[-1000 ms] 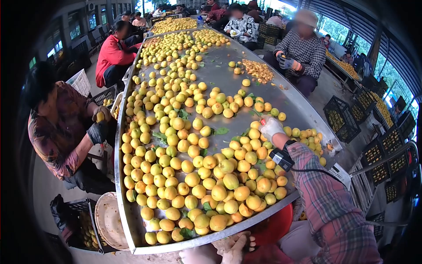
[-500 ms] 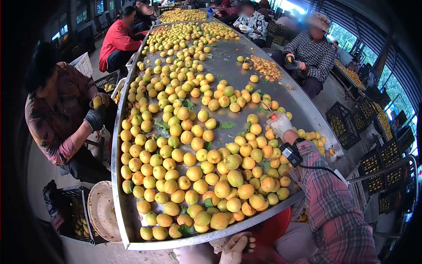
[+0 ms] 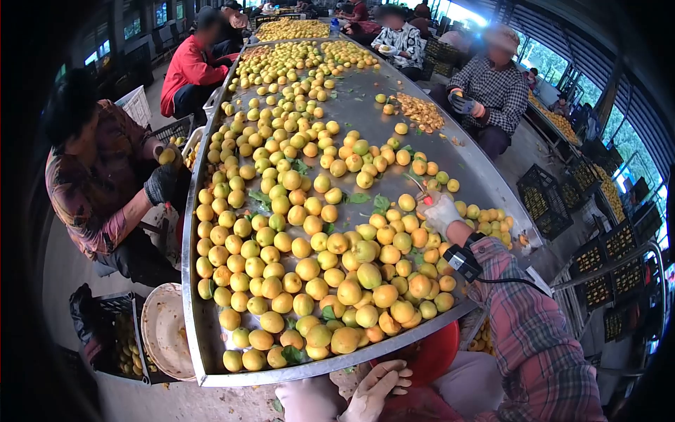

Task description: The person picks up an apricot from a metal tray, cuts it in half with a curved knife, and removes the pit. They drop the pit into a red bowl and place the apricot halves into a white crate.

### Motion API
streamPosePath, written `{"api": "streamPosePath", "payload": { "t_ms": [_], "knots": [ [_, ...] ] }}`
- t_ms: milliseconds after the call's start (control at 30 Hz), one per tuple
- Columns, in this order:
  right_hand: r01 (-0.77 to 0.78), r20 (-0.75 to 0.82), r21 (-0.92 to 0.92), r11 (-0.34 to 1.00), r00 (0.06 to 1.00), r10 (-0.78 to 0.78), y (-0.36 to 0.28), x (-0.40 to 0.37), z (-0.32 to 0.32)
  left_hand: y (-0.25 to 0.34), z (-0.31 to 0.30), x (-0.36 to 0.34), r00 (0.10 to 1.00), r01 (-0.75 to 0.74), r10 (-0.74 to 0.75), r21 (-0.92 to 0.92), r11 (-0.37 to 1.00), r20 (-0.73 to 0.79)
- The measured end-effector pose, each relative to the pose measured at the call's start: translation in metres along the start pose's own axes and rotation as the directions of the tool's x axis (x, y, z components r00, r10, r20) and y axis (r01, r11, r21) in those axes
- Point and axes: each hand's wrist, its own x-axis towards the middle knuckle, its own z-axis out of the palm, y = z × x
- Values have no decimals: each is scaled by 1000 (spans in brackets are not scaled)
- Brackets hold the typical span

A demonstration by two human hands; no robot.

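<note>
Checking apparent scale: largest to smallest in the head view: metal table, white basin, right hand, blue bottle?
1. Metal table
2. White basin
3. Right hand
4. Blue bottle, far off; true size unsure

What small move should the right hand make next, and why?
Probably draw one nearby yellow fruit toward the left hand: the right hand holds a thin tool close to the fruit, while no fruit shows in the left hand, near the red container.
</note>
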Motion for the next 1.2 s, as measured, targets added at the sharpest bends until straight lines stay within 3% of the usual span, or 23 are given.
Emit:
{"api": "streamPosePath", "payload": {
  "t_ms": [33,200,267,333,400,600,667,733,833,867,933,1000,1067,1133,1200],
  "knots": [
    [222,30,-118,968,975,-220,12,10,8,1,-2,0,1000,-8,8,-16,1000,29],
    [71,45,-138,988,997,-65,-48,27,41,6,-15,1,993,-15,29,-120,993,116],
    [254,-51,-210,944,962,-270,-61,39,59,9,-19,2,992,-9,26,-135,991,123],
    [198,5,-218,956,979,-202,-78,52,67,13,-24,2,987,-37,58,-143,989,148],
    [134,17,-365,921,990,-137,-82,67,80,15,-29,3,988,-33,54,-149,988,144],
    [131,108,-498,857,990,-88,-70,87,101,21,-36,2,990,-2,22,-139,990,142],
    [204,81,-434,878,979,-187,-69,88,100,23,-37,1,988,-8,29,-143,990,152],
    [148,55,-405,902,989,-138,-75,77,90,24,-37,-1,985,-17,41,-147,989,165],
    [315,124,-22,949,943,-310,-80,47,62,25,-35,-5,982,-60,79,-114,992,171],
    [318,122,-34,948,942,-311,-95,22,46,24,-35,-6,978,-75,98,-130,989,182],
    [32,440,203,979,890,-120,-136,-44,10,20,-35,-9,974,-115,139,-137,984,182],
    [-80,583,289,954,805,-109,-137,-95,-5,14,-31,-10,978,-157,180,-191,969,110],
    [-174,660,256,951,750,-40,-149,-153,-18,7,-35,-7,948,-252,293,-275,928,123],
    [-224,752,255,941,658,-47,-136,-195,-19,4,-36,-9,935,-286,326,-248,926,142],
    [-220,781,213,952,623,-30,-126,-236,-21,-1,-33,-10,939,-296,325,-217,930,110]
  ]
}}
